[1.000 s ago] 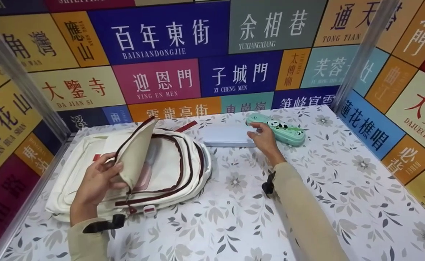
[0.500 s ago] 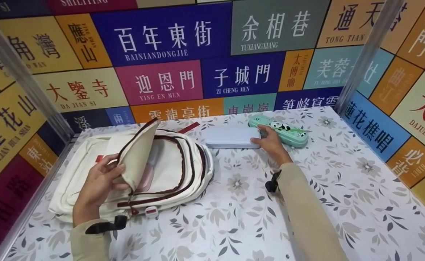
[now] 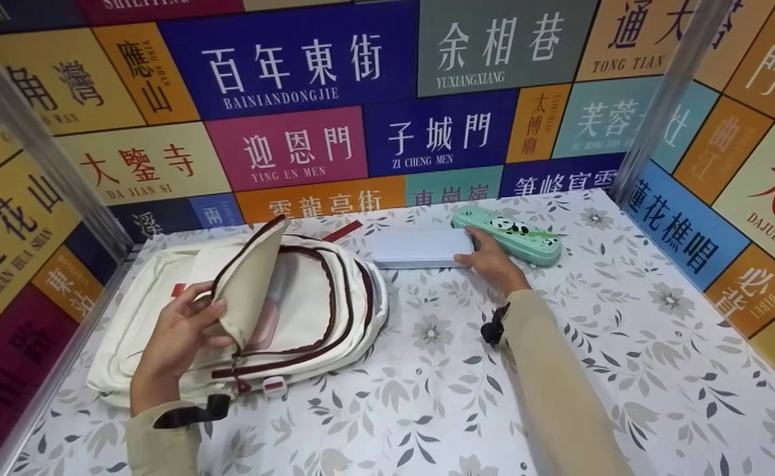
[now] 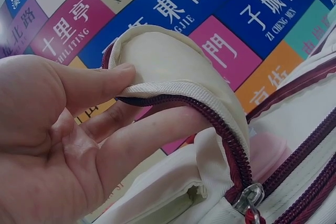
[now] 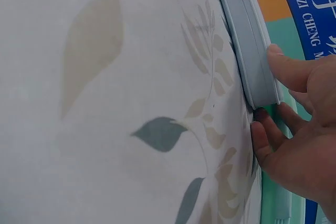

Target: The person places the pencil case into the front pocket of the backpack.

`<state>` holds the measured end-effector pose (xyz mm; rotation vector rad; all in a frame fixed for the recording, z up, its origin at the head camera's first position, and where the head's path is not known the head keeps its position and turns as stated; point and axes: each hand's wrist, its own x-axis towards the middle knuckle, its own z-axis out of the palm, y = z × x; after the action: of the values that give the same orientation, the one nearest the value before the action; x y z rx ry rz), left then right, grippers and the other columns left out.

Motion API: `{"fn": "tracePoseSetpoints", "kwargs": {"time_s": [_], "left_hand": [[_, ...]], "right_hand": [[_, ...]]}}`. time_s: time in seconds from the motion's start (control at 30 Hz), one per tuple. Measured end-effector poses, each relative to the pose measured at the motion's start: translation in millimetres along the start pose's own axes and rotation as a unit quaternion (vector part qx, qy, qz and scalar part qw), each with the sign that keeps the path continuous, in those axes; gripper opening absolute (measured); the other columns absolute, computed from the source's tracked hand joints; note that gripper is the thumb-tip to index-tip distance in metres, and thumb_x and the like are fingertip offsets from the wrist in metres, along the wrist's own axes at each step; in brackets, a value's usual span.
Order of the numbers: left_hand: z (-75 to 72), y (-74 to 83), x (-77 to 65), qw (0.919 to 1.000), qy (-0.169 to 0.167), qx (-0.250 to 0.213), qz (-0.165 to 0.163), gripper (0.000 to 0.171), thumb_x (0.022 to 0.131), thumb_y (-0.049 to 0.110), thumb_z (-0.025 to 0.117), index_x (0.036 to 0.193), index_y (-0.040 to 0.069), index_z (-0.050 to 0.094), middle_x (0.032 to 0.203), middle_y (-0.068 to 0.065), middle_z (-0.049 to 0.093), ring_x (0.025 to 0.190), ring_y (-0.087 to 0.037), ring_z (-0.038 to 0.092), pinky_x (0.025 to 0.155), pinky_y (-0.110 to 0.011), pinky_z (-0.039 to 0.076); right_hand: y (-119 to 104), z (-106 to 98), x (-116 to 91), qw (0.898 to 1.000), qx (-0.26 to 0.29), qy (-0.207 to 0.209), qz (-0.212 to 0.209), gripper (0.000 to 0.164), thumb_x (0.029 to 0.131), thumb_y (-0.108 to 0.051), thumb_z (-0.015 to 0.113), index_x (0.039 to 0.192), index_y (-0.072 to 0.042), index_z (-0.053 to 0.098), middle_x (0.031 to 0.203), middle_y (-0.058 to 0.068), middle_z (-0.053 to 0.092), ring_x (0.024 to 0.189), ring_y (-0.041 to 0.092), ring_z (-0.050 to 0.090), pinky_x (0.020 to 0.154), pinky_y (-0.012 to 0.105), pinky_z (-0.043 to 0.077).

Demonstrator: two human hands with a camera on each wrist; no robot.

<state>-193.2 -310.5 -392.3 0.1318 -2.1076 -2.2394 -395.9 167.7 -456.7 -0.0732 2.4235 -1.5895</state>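
A white backpack [image 3: 162,264] with dark red zippers lies on the table, its front pocket unzipped. My left hand [image 3: 179,334] pinches the edge of the pocket flap [image 4: 173,59] between thumb and fingers and holds it up. Inside the pocket, something pink [image 3: 265,324] partly shows. To the right of the backpack, a pale blue pencil case [image 3: 420,248] lies flat. My right hand [image 3: 493,261] grips its right end; in the right wrist view the thumb [image 5: 291,72] is on the upper edge and the other fingers are around the end, low by the table.
A mint green pencil case [image 3: 532,241] with panda pictures lies just behind and right of my right hand. A red strap [image 3: 343,231] sticks out behind the backpack. The floral tablecloth [image 3: 427,410] spreads in front. Walls of coloured sign panels [image 3: 295,59] close off the back and sides.
My right hand has reached the right end of the pale blue pencil case and taken hold of it. My left hand still holds the flap up in the same place.
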Motion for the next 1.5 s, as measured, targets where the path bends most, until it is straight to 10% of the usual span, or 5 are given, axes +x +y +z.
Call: {"fn": "tracePoseSetpoints", "kwargs": {"time_s": [0.4,1.1,1.5], "left_hand": [[-0.6,0.2,0.2,1.0000,0.004,0.007,-0.004,0.026,0.098,0.004,0.061,0.111,0.026,0.062,0.089,0.004,0.061,0.064,-0.012,0.066,0.054,-0.030,0.064],[0.1,-1.8,0.9,1.0000,-0.002,0.002,0.003,0.026,0.099,0.003,0.060,0.112,0.025,0.062,0.090,0.003,0.062,0.067,-0.013,0.068,0.054,-0.032,0.064],[0.4,-1.1,0.8,1.0000,-0.002,0.003,0.006,0.026,0.099,0.002,0.059,0.111,0.025,0.062,0.088,0.003,0.060,0.066,-0.011,0.066,0.053,-0.032,0.064]], "right_hand": [[-3.7,4.8,4.5,1.000,0.003,-0.019,0.022,0.076,0.103,-0.032,0.056,0.162,-0.015,0.011,0.170,0.012,0.005,0.157,0.032,0.004,0.131,0.049,0.015],[-18.4,-2.8,-1.1,0.993,-0.004,-0.102,0.056,0.091,0.103,-0.024,0.057,0.159,-0.012,-0.013,0.168,0.012,-0.018,0.156,0.031,-0.011,0.132,0.047,0.007],[-14.5,-3.8,-1.8,0.994,0.013,-0.078,0.070,0.092,0.099,-0.022,0.062,0.160,-0.012,-0.007,0.168,0.014,-0.017,0.156,0.037,-0.004,0.131,0.051,0.012]]}}
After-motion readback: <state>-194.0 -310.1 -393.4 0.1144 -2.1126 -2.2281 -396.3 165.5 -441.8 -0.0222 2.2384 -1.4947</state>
